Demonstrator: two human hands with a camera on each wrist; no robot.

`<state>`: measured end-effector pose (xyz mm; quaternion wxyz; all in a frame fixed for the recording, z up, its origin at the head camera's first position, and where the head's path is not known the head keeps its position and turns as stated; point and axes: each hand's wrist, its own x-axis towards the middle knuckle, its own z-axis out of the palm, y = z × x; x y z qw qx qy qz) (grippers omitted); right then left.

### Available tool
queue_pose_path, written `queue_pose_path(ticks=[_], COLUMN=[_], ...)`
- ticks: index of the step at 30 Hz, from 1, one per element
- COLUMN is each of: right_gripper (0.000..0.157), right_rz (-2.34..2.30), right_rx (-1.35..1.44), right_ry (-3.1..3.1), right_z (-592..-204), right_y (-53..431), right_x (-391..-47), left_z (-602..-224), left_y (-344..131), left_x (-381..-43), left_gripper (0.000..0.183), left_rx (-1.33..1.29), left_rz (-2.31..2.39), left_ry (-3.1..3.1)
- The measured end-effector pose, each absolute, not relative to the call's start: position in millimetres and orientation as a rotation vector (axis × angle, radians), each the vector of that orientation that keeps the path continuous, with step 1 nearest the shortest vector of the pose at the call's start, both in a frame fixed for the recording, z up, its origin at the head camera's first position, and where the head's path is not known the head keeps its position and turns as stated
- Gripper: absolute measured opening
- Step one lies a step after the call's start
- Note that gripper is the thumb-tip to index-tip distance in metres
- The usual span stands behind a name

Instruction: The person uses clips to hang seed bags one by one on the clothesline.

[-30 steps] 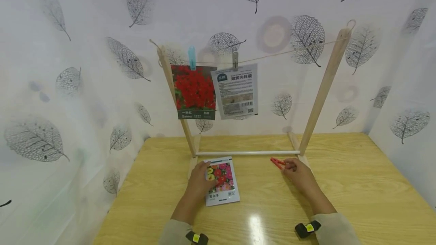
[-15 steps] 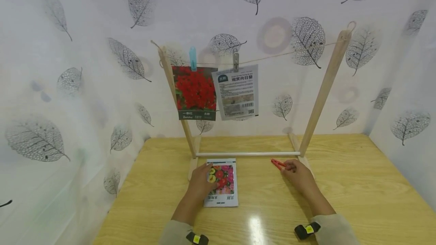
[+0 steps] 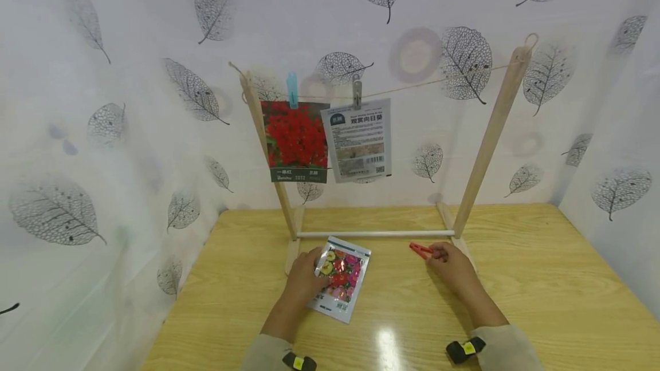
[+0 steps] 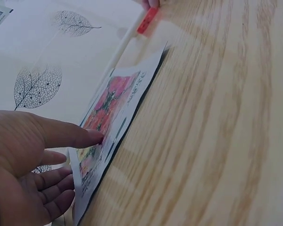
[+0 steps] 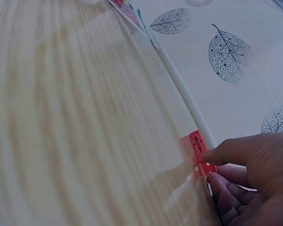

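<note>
My left hand (image 3: 302, 279) pinches a seed packet (image 3: 352, 296) by its left edge, thumb on the printed face. Multicoloured flowers cover the packet's front, and its lettering looks upside down in the head view. In the left wrist view the packet (image 4: 115, 108) is slightly tilted, its near edge close above the wood. To the right, my right hand (image 3: 454, 268) holds a red clothespin (image 3: 420, 249) between thumb and fingers, low over the table. The right wrist view shows the thumb on one end of this clothespin (image 5: 198, 146).
Behind the hands stands a wooden frame (image 3: 490, 142) with a white crossbar (image 3: 376, 234) and a string (image 3: 428, 80). A blue clothespin (image 3: 292, 90) holds a red-flower packet (image 3: 296, 136) there; a grey clothespin (image 3: 357, 91) holds a packet back side out (image 3: 359, 147). Leaf-patterned curtain hangs behind.
The seed packet has turned clockwise in my left hand, its top shifting right. The right hand and red clothespin have stayed nearly still.
</note>
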<state>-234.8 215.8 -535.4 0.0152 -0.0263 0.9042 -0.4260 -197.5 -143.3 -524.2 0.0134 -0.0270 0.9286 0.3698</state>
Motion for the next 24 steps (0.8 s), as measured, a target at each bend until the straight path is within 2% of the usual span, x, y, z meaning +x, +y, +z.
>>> queue_pose_path(ticks=[5,12,24], right_gripper=[0.037,0.036,0.038], right_rz=[-1.306,-1.292,-1.281], right_rx=[-0.094,-0.106,-0.124], right_ry=[2.834,2.847,2.84], right_z=[-536.7,-538.3,-534.5], right_y=[215.9,216.8,216.3], right_x=[-235.8,-235.6,-233.3], left_z=[-523.7,-523.6,-519.8], left_y=[-143.7,-145.9,-151.1], left_x=[-197.1,-197.3,-197.8], left_gripper=[0.066,0.063,0.042], left_rx=[-0.068,-0.103,-0.151], left_rz=[1.15,1.195,1.389], left_ry=[2.88,2.87,2.777])
